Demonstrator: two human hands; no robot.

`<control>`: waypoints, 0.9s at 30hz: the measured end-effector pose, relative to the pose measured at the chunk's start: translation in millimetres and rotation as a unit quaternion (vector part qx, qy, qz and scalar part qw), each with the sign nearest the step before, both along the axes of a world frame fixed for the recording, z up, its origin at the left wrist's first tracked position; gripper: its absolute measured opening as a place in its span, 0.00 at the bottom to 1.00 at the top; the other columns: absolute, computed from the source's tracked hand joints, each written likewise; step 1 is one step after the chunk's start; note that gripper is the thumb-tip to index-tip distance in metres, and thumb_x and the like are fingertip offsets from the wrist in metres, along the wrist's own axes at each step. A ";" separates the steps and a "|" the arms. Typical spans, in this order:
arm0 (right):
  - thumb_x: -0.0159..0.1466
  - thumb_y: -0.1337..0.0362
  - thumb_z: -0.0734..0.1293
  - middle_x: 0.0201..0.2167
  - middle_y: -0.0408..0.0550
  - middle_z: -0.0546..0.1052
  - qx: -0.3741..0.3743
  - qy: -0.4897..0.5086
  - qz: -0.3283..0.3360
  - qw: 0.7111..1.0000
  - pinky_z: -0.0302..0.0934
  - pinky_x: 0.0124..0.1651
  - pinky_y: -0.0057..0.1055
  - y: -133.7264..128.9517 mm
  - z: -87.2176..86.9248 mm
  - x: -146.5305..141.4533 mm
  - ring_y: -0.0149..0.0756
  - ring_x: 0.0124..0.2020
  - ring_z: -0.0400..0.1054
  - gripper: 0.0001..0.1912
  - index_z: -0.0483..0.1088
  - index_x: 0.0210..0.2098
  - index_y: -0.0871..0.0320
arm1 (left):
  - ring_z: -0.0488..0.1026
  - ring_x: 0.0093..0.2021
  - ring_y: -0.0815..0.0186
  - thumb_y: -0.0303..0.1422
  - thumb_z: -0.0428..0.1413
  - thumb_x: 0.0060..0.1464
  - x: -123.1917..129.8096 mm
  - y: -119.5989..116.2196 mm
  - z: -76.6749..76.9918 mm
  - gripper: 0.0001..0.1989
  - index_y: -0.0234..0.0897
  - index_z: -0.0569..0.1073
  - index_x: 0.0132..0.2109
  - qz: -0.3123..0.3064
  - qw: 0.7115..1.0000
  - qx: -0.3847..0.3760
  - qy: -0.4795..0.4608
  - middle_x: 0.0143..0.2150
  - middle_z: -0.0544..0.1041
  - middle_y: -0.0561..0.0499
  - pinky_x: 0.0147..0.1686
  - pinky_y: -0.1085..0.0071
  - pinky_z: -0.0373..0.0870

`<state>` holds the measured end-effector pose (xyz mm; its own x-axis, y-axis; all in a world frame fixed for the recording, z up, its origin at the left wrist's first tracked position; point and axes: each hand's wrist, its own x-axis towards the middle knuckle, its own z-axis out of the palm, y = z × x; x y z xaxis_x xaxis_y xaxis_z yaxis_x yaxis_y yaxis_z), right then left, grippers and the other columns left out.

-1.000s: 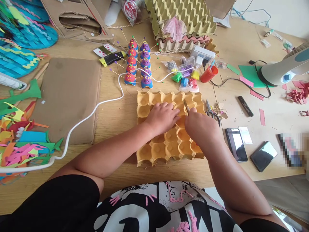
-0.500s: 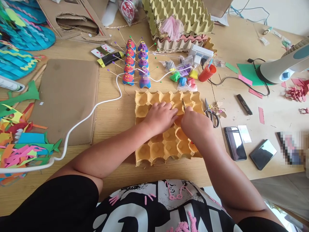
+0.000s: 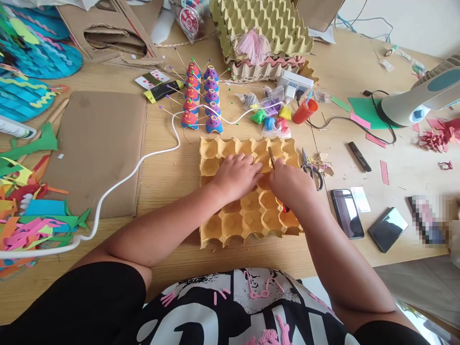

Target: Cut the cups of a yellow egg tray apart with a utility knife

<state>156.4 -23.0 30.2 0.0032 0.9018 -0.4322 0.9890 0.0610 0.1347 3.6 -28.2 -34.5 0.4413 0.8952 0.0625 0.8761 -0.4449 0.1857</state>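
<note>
A yellow-orange cardboard egg tray [image 3: 232, 225] lies on the wooden table in front of me. Over its middle cups, my left hand [image 3: 239, 176] is closed on the cardboard with fingers bent; their tips are partly hidden. My right hand [image 3: 292, 181] is wrapped round a cutter knife [image 3: 271, 157], whose narrow blade sticks out beyond the fist over the tray's upper right cups. A bit of red handle shows below the fist. Just right of the tray lie scissors [image 3: 312, 170] with dark handles.
Behind the tray stand painted red and purple egg-cup figures [image 3: 190, 98] with stick arms. Beside them are clay bags [image 3: 271, 120], a red cup [image 3: 305, 111] and stacked egg trays [image 3: 266, 28]. A white cable [image 3: 122, 177] crosses the left side; phones [image 3: 348, 213] lie at right.
The view has shifted slightly. Both hands stay in nearly the same place on the tray; a little more of the blade and the red handle shows at my right hand.
</note>
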 end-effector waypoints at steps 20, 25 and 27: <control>0.72 0.70 0.53 0.37 0.61 0.83 -0.004 -0.019 0.014 1.000 0.69 0.38 0.35 -11.6 4.3 2.1 0.49 0.44 0.83 0.20 0.68 0.58 0.64 | 0.75 0.54 0.51 0.43 0.51 0.74 0.3 -0.6 0.0 0.14 0.42 0.78 0.51 0.000 1.000 -0.002 -0.004 0.49 0.79 0.44 0.49 0.57 0.67; 0.71 0.67 0.56 0.40 0.63 0.84 -0.009 -0.003 -0.011 1.000 0.70 0.41 0.35 5.6 2.5 -5.8 0.49 0.48 0.82 0.19 0.68 0.58 0.64 | 0.74 0.53 0.50 0.43 0.48 0.75 -0.7 -0.3 -0.5 0.16 0.42 0.78 0.51 -0.002 1.000 -0.007 0.007 0.49 0.79 0.43 0.50 0.56 0.67; 0.72 0.65 0.57 0.42 0.64 0.84 -0.005 -0.003 -0.007 1.000 0.70 0.42 0.35 8.0 1.6 -6.6 0.49 0.49 0.82 0.19 0.68 0.59 0.64 | 0.74 0.53 0.50 0.43 0.49 0.75 -0.9 -0.3 -0.8 0.16 0.42 0.78 0.52 -0.001 1.000 -0.007 0.007 0.49 0.79 0.43 0.49 0.56 0.67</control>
